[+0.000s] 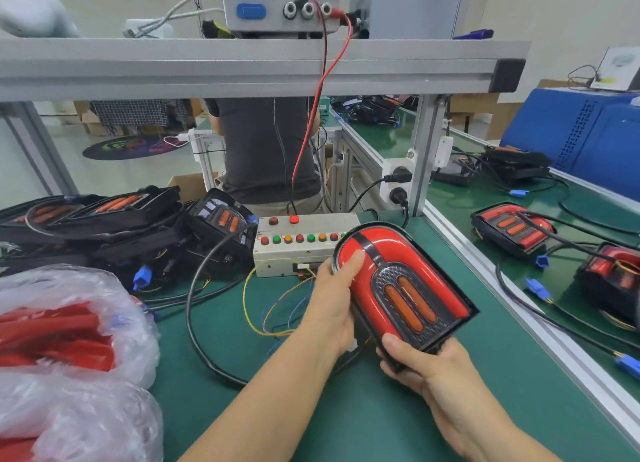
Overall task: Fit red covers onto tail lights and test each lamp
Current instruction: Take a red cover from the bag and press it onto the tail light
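Observation:
Both my hands hold a tail light (pixel 405 288) with a red cover on it, above the green bench in front of the test box. My left hand (pixel 332 299) grips its left edge, thumb lying on the red cover. My right hand (pixel 422 364) grips its near bottom corner, thumb on the cover's lower end. Two orange lenses show in the lamp's dark centre panel. The grey test box (pixel 298 247) has a row of red, green and orange buttons, and one red light on top glows. A clear plastic bag (pixel 69 330) of red covers lies at the near left.
A pile of black uncovered tail lights (pixel 121 219) with cables fills the far left. More lamps (pixel 512 229) with blue plugs lie on the right-hand belt beyond an aluminium rail (pixel 502 288). A power supply (pixel 280 4) sits on the overhead shelf. A person sits behind the bench.

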